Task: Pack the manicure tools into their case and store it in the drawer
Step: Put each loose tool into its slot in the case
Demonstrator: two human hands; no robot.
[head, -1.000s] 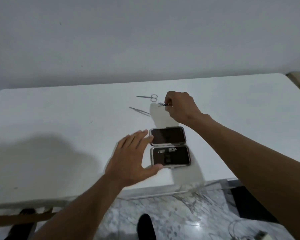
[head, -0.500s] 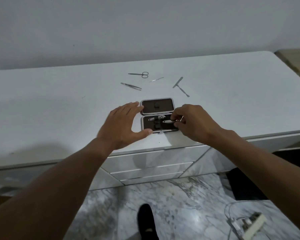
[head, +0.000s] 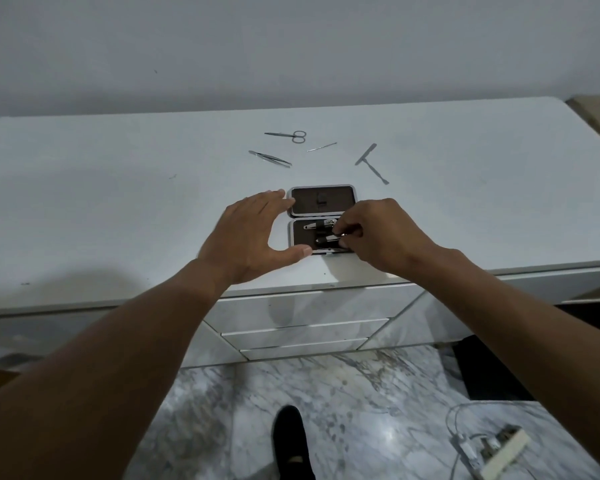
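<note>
The manicure case (head: 323,201) lies open near the front edge of the white dresser top, dark lining up. My left hand (head: 248,237) steadies its left side, fingers spread and thumb at the near corner. My right hand (head: 378,233) pinches a small metal tool (head: 329,239) over the near half, beside a clipper (head: 317,224) strapped in. Loose farther back lie scissors (head: 288,135), tweezers (head: 270,158), a thin pick (head: 321,147) and two flat tools (head: 371,162) crossed in a T.
Shut drawers (head: 302,327) stack below the dresser edge (head: 84,303) under the case. On the marble floor I see my dark shoe (head: 291,441) and, at lower right, a white power strip (head: 499,448) with cable.
My right hand carried a small tool from the back of the top to the case's near half and now presses it in. The view tilted down; my left hand stayed beside the case.
</note>
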